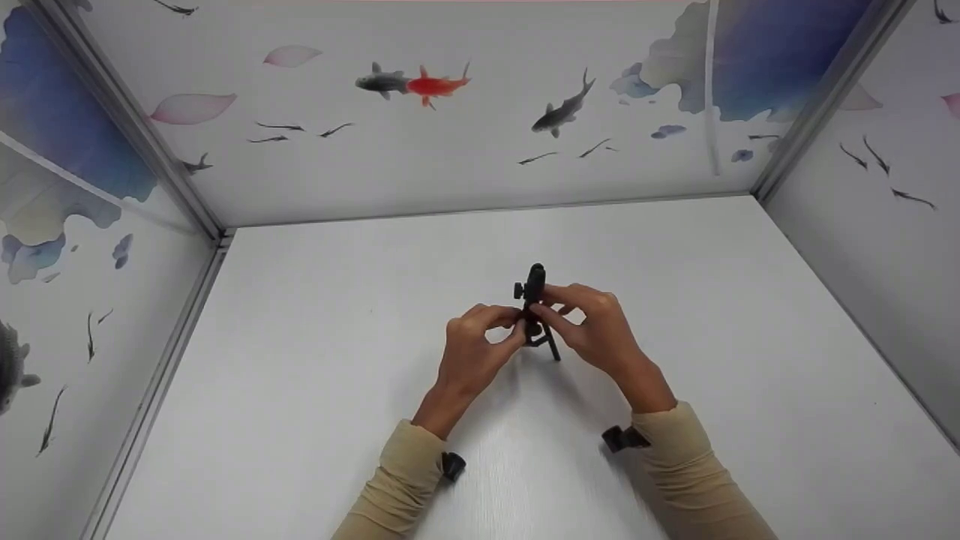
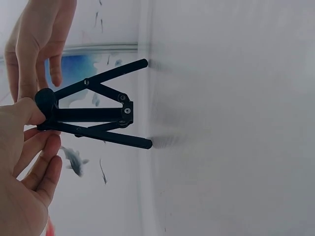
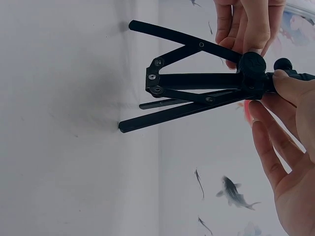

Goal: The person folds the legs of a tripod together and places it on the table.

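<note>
A small black tripod (image 1: 535, 281) stands upright on the white table, its short legs (image 3: 167, 117) spread and joined by braces to a centre post (image 3: 197, 80). My left hand (image 1: 471, 351) pinches the collar at the top of the legs between thumb and fingers, beside a round knob (image 3: 253, 64). From the other side, my right hand (image 1: 604, 330) holds the tripod a little higher, thumb and fingers on the neck under its head. A smaller knob (image 1: 518, 290) sticks out on the left of the head. The fingers hide part of the neck.
The white table (image 1: 300, 390) has walls on three sides. The back wall (image 1: 480, 165) carries printed fish and petals. Grey metal rails (image 1: 169, 352) edge the left side. Black wrist cameras (image 1: 453, 466) sit at both sleeve cuffs.
</note>
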